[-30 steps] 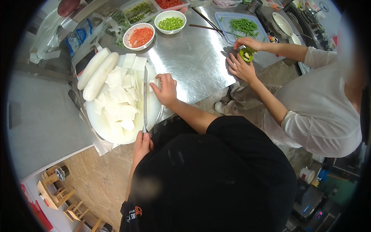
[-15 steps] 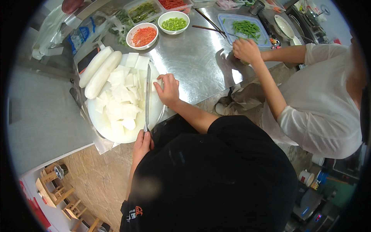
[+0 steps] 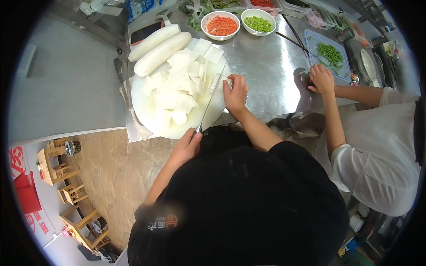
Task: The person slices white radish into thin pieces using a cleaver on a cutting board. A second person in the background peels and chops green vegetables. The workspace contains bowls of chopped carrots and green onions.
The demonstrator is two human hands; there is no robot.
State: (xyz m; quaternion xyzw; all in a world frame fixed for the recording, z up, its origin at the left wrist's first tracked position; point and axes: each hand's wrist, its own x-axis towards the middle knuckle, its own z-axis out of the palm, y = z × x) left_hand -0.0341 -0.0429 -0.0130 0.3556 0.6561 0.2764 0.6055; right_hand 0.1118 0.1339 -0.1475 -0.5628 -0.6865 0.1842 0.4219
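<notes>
At lower centre of the frame, the handle of a long knife [image 3: 208,104] is being held fast in the left hand [image 3: 185,148], its grip closed fully round the handle. The blade is being laid edge-down across the round white cutting board [image 3: 151,122], apparently so that it can be rocked through the cut white radish pieces [image 3: 177,88]. Just right of the blade, the right hand [image 3: 235,93] is being pressed flat with fingers curled, holding nothing, judged to be steadying the blade tip. Two whole peeled radishes [image 3: 157,46] are being kept at the board's upper-left rim, clear of the cutting. Farther up the steel bench [image 3: 266,66], two bowls of chopped vegetables [image 3: 239,23] are being stored. At right, a co-worker's hand [image 3: 321,80] is being rested beside a blue tray [image 3: 310,40].
</notes>
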